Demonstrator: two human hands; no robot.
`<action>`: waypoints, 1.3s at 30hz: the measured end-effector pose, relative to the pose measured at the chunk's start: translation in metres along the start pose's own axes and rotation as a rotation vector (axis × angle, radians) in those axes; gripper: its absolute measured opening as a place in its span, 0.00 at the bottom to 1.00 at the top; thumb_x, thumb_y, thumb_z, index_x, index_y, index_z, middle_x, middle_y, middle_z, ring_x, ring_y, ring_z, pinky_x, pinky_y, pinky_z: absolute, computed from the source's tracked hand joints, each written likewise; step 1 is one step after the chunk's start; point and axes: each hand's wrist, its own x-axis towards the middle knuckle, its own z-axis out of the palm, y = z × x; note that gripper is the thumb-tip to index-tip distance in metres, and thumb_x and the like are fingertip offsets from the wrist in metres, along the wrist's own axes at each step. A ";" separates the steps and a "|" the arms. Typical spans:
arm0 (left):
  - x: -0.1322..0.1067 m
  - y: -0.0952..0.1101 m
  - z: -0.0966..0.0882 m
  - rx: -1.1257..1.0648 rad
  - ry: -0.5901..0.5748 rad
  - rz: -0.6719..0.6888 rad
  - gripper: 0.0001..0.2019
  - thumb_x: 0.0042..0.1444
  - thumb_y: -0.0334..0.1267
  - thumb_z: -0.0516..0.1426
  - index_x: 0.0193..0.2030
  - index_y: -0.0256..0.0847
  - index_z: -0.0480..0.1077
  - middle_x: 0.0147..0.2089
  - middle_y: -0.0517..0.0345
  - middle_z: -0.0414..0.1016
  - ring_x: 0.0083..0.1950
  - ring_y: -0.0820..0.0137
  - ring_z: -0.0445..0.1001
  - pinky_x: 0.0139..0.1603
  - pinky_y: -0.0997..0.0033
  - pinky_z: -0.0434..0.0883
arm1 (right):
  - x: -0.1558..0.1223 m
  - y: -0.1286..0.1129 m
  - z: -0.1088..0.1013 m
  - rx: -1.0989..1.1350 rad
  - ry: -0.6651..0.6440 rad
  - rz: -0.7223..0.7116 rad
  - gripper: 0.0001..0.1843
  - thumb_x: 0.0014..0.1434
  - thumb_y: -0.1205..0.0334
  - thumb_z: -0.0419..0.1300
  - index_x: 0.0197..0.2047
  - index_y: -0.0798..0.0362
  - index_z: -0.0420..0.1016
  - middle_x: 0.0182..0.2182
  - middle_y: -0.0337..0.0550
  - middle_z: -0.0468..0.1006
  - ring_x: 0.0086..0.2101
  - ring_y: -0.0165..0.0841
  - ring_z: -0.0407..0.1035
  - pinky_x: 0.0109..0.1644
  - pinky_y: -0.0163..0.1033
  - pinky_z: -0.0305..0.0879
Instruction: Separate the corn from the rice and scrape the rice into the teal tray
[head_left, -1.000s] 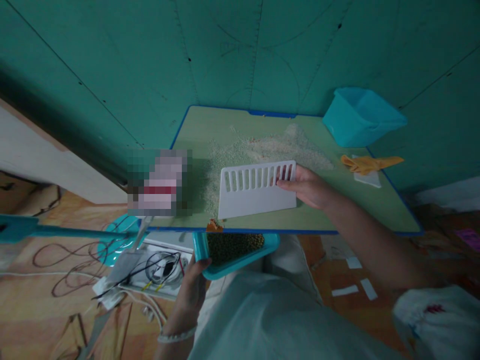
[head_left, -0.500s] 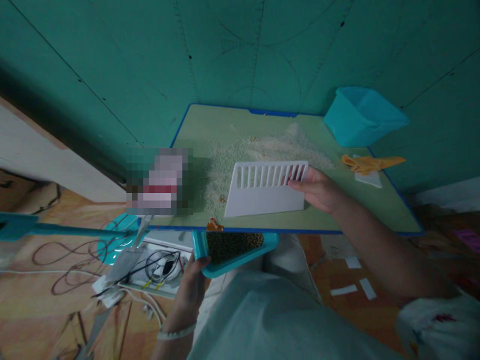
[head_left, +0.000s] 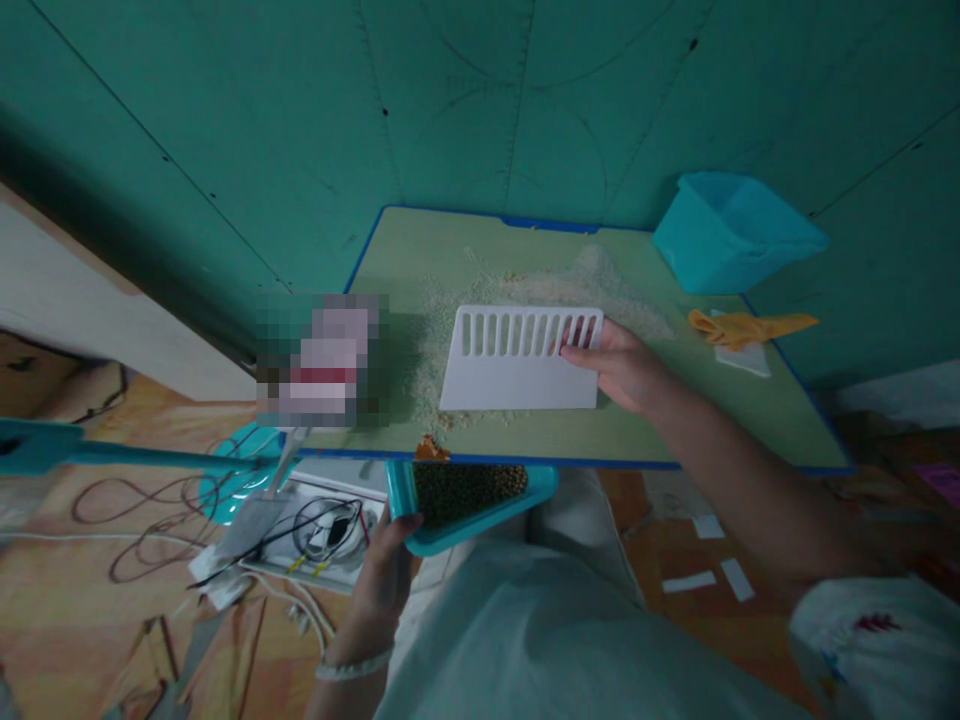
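My right hand [head_left: 626, 365] grips the right end of a white slotted plastic scraper [head_left: 521, 380], its thumb in front and its fingers behind the slots. The scraper stands tilted over the table; whether its lower edge touches the surface I cannot tell. Around and behind it, pale rice-like grains [head_left: 592, 275] lie spread and heaped. Below the table's front edge my left hand [head_left: 390, 560] is closed on the left corner of a turquoise bin [head_left: 454, 540]. Dark green beans and some tan ones fill the part of the bin that shows. An orange-brown scrap [head_left: 430, 449] lies at the table edge above it.
The pale green table [head_left: 757, 425] has a blue rim. At its back right stands a turquoise container [head_left: 720, 240], with an orange cloth [head_left: 750, 327] in front. A blurred-out item [head_left: 330, 360] sits on the left. Tangled cables [head_left: 326, 530] lie in a box on the floor.
The scraper in my right hand has moved back from the table's front edge and slightly left. My left hand and the bin stay in place.
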 end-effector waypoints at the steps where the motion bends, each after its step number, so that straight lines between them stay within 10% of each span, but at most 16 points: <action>1: 0.001 0.000 0.000 0.005 -0.001 0.007 0.21 0.37 0.40 0.68 0.42 0.44 0.81 0.34 0.55 0.86 0.61 0.44 0.74 0.58 0.51 0.72 | -0.001 0.000 -0.001 0.012 0.011 0.002 0.20 0.41 0.54 0.74 0.34 0.47 0.71 0.33 0.37 0.76 0.39 0.39 0.71 0.52 0.50 0.65; 39: 0.005 -0.004 0.001 0.022 -0.038 -0.017 0.26 0.37 0.41 0.68 0.48 0.42 0.80 0.37 0.56 0.87 0.60 0.47 0.75 0.57 0.55 0.71 | -0.023 0.013 -0.006 0.102 -0.069 0.128 0.19 0.38 0.57 0.76 0.32 0.49 0.74 0.30 0.36 0.75 0.33 0.34 0.68 0.41 0.42 0.64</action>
